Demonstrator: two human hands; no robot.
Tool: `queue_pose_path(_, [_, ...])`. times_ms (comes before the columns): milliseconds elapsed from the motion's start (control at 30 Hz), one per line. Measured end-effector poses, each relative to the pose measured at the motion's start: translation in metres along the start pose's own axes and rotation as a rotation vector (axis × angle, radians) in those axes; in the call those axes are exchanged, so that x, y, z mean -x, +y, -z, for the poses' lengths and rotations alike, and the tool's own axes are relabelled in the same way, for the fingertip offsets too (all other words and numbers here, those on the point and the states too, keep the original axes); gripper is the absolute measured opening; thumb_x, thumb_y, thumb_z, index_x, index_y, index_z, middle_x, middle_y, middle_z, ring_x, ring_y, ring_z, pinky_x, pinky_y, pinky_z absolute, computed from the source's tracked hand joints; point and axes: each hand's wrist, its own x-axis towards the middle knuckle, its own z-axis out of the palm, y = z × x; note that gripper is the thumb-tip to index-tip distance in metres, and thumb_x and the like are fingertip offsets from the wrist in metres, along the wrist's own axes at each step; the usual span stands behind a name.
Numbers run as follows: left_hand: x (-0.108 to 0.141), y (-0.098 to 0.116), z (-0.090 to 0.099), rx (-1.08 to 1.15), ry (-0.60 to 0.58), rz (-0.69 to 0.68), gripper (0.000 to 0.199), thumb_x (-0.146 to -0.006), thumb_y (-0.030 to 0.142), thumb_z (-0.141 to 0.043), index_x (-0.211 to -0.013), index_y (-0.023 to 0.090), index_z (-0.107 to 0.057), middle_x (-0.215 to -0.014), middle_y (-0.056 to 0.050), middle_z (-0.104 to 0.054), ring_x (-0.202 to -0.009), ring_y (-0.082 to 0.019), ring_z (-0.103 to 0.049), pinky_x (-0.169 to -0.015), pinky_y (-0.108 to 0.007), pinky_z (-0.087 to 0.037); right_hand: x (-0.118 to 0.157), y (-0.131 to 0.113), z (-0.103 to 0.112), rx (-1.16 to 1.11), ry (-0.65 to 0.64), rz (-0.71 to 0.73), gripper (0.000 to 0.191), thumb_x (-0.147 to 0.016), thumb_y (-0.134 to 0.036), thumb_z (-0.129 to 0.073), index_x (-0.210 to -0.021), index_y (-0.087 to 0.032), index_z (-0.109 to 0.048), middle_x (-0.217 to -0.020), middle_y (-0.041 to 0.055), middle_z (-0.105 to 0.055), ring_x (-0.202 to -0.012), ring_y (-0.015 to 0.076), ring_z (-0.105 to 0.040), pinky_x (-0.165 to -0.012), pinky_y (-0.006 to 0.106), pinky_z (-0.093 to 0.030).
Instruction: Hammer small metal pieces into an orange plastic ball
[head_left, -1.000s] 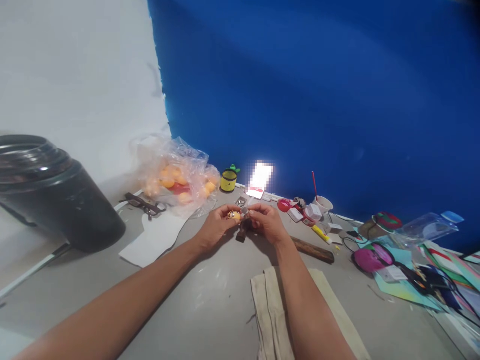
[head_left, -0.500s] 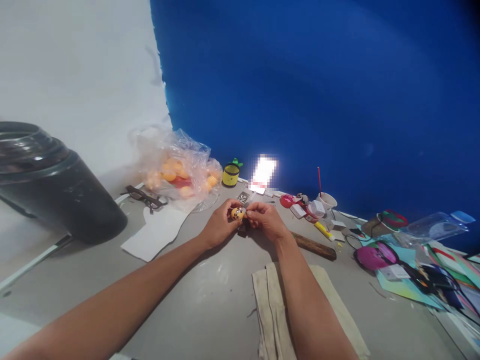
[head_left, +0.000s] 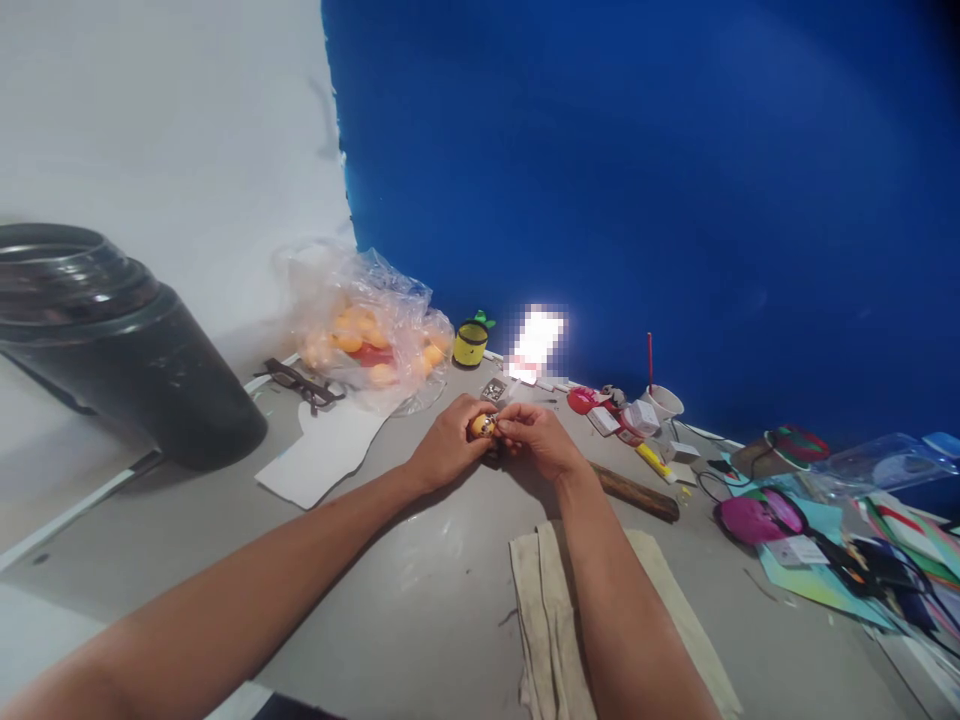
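Near the middle of the table, my left hand (head_left: 451,438) is closed around a small yellow ball-like piece (head_left: 482,427) with dark and shiny spots. My right hand (head_left: 541,438) touches the right side of that piece, thumb and fingertips pinched together; whatever is between them is too small to make out. Just beyond the hands lies a small tray (head_left: 493,390) of tiny parts. A wooden handle (head_left: 637,492) extends out to the right from behind my right wrist.
A folded beige cloth (head_left: 544,610) lies under my right forearm. At the left are a big dark bottle (head_left: 150,360), glasses (head_left: 300,383), white paper (head_left: 322,455) and a plastic bag (head_left: 367,340) of orange balls. Rightward stand a cup (head_left: 664,403) and a pink item (head_left: 759,515).
The view has shifted slightly, so the scene sits a little further right. The yellow piece has turned a little in my left hand, and my right fingertips have shifted against it.
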Motion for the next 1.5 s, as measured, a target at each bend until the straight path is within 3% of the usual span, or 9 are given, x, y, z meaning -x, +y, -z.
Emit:
queue_pose_path(633, [0.0006,0.0037,0.0014,0.013,-0.015,0.058,0.03,-0.075,0.018,-0.072,-0.104,0.022,-0.074,-0.11,-0.007,-0.076,-0.104,-0.027,-0.069,-0.097,-0.04,-0.052,-0.0011,0.0008,0.0001,0.033,-0.012,-0.011,0.033,-0.057,-0.038,-0.098,-0.074,-0.017,-0.079,-0.068,0.0039,-0.071,-0.053,0.0101,-0.052,-0.052,0.025,-0.038])
queue_pose_path(933, [0.0022,0.0081,0.0016,0.07,-0.042,0.122,0.022,-0.076,0.02,-0.07,-0.097,0.023,-0.075,-0.095,-0.001,-0.077,-0.086,-0.023,-0.069,-0.078,-0.031,-0.052,-0.0015,0.0008,-0.003,0.022,-0.014,-0.004,0.029,-0.058,-0.034,-0.097,-0.073,-0.019,-0.078,-0.065,0.0025,-0.07,-0.052,0.0108,-0.052,-0.051,0.024,-0.038])
queue_pose_path(1500, [0.0029,0.0089,0.0017,0.05,-0.03,0.136,0.028,-0.073,0.018,-0.068,-0.099,0.022,-0.077,-0.097,-0.002,-0.08,-0.086,-0.023,-0.071,-0.078,-0.032,-0.052,-0.0046,0.0022,-0.0039,-0.005,0.007,-0.039,0.027,-0.056,-0.031,-0.096,-0.072,-0.017,-0.079,-0.064,0.0036,-0.07,-0.051,0.0103,-0.051,-0.051,0.024,-0.037])
